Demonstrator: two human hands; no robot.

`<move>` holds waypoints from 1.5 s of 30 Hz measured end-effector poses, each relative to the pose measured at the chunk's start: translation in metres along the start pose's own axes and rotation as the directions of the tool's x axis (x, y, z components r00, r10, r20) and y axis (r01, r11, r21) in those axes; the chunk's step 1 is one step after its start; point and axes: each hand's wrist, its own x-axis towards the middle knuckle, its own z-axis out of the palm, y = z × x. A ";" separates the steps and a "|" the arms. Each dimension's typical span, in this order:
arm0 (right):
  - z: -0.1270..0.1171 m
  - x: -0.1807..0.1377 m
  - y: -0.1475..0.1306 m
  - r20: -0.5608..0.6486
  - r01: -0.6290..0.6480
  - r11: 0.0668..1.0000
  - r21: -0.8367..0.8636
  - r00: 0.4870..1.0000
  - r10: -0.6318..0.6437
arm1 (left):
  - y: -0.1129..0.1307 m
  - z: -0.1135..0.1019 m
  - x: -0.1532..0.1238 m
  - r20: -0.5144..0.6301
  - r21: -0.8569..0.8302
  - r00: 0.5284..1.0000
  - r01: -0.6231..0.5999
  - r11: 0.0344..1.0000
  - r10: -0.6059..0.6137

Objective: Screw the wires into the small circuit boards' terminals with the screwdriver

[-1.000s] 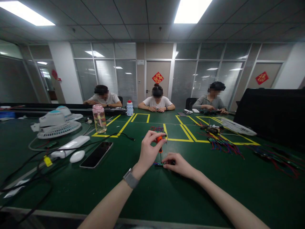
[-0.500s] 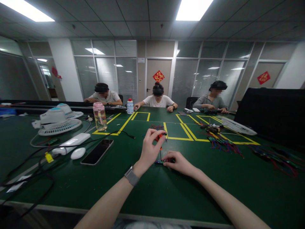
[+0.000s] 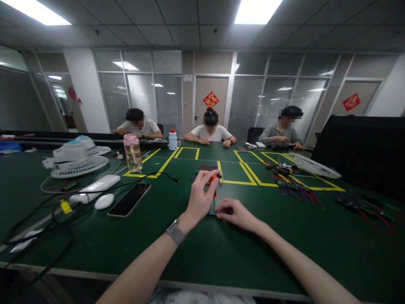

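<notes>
Screwdriver (image 3: 215, 194) is standing upright, left hand (image 3: 200, 192) gripping its handle. Right hand (image 3: 236, 212) is pinching the circuit board (image 3: 211, 213), presumably against twisting.

Single head-worn camera, set at the near side of the table (image 3: 221, 261), facing forward and down across it. Left hand (image 3: 200, 195) and right hand (image 3: 237, 215) register close, at frame centre; seated people (image 3: 209, 133) farther off, above; ceiling (image 3: 177, 38) fills the top.
</notes>
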 end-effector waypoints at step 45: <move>-0.002 -0.001 -0.004 0.015 -0.009 1.000 0.005 1.000 0.009 | -0.002 0.001 -0.002 -0.022 0.045 1.000 0.011 0.999 -0.010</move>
